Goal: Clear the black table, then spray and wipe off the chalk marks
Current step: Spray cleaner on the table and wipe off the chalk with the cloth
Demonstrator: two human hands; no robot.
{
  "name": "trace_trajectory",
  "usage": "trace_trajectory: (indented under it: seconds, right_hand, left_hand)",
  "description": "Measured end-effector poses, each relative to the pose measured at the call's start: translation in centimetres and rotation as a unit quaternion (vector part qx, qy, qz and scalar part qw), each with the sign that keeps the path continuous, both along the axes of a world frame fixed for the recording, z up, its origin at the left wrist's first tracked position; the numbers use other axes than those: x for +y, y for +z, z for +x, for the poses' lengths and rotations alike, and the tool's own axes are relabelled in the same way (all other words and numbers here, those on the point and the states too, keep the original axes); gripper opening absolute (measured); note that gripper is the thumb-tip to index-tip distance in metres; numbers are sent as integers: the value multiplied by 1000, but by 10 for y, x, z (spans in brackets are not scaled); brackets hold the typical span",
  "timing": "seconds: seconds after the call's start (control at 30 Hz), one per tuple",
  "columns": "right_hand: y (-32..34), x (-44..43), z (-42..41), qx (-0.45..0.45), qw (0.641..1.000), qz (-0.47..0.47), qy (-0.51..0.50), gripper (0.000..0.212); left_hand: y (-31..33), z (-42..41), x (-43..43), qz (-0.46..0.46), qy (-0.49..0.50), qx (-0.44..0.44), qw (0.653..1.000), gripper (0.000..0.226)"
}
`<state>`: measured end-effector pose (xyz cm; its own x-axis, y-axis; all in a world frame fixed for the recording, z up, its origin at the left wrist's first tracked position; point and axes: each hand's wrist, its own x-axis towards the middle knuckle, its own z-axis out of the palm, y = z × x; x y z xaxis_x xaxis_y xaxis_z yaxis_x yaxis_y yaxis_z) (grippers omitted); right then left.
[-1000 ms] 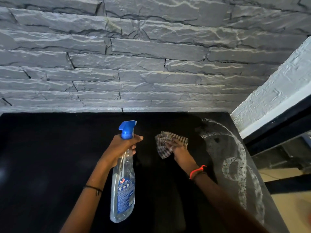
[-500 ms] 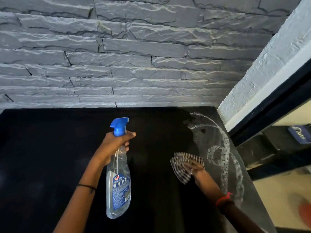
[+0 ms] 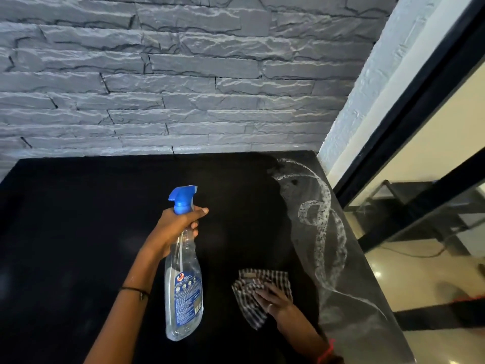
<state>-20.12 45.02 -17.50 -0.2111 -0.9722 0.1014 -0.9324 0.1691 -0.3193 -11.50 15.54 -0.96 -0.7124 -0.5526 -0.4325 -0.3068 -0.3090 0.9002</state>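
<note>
Two hands work above a flat black desk (image 3: 78,232), set apart from each other. The left hand (image 3: 178,227) is clamped around the neck of a clear plastic spray bottle (image 3: 183,292), just under its blue trigger head (image 3: 183,198). The spray bottle is held off the desk surface, nozzle pointing away toward the wall and body hanging down toward the person. It carries a blue printed label on its lower half. A thin black thread band (image 3: 133,291) circles the left wrist.

The right hand (image 3: 273,300) lies flat, fingers extended, pressing down on a crumpled brown-and-white checked cloth (image 3: 248,308). The cloth lies on the desk at the near right, to the right of the spray bottle. A red thread band (image 3: 326,350) circles the right wrist.

White chalk marks (image 3: 322,224) run in looping strokes along the right strip of the desk, from the far right corner toward the near edge. The surface around them looks hazy grey. The cloth lies near these marks, on their left side.

A grey rough-cut stone wall (image 3: 183,88) stands behind the desk. A white textured pillar (image 3: 367,88) and a black frame (image 3: 420,101) border the right side, with a glossy beige floor (image 3: 433,285) beyond.
</note>
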Motion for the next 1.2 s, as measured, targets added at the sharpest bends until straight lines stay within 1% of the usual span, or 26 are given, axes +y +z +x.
trace_trajectory:
  seconds: [0.07,0.17,0.23,0.27,0.33,0.37,0.43,0.5,0.6,0.67,0.7,0.73,0.77,0.8,0.83,0.93,1.0,1.1,1.13,1.2]
  right_hand:
    - [-4,22,-20,27,999,-6,-17,42]
    - [-2,24,-52,23,998,6,-64,37]
    - [-1,7,-61,-5,996,47,-78,52]
    - [-1,-5,-59,-7,995,52,-87,57]
    - [1,-21,-43,-9,993,58,-101,57]
    - [-2,-23,-33,-13,994,50,-96,58]
    - [-3,-17,-7,-5,998,22,-56,58]
    - [-3,2,16,22,1000,-8,-14,50]
    - [-12,50,37,44,999,-26,9,31]
    - [-22,84,34,80,994,-73,11,27]
    - [-25,100,26,85,994,-72,14,23]
    - [-24,113,17,76,995,-56,15,36]
    - [-21,118,6,60,998,-24,16,59]
    - [-18,119,-2,42,999,2,0,73]
    - [-15,114,-9,31,999,16,-22,74]
    - [-11,84,-12,19,998,10,-58,53]
    - [-11,64,-1,23,998,28,-60,49]
    - [-17,58,29,10,999,26,-30,60]
    - [-18,64,38,4,999,20,-29,56]
    - [-24,85,53,32,999,-5,-27,39]
  left_hand:
    - [0,4,3,2,-3,5,1000,16]
    - [0,14,15,-3,0,3,1000,19]
    - [-1,19,25,-7,-1,2,1000,21]
    - [-1,21,29,-6,-2,2,1000,22]
    - [-3,25,37,-2,-1,3,1000,23]
    - [-2,27,41,0,0,5,1000,23]
    - [-1,31,49,-1,-1,6,1000,22]
    - [0,34,55,-4,2,6,1000,20]
    - [3,39,63,-6,10,8,1000,19]
    - [5,43,68,-5,14,7,1000,18]
    - [6,45,69,-6,17,6,1000,17]
    - [6,47,71,-9,20,6,1000,18]
    - [7,49,71,-12,21,6,1000,19]
    - [7,52,72,-14,21,5,1000,19]
    - [7,55,73,-14,23,5,1000,19]
    - [6,61,76,-11,21,-4,1000,19]
    - [5,63,80,-6,16,-8,1000,19]
    - [4,64,87,-2,1,-8,1000,19]
    - [4,63,89,-2,-4,-8,1000,19]
    - [2,62,93,-2,-13,-12,1000,20]
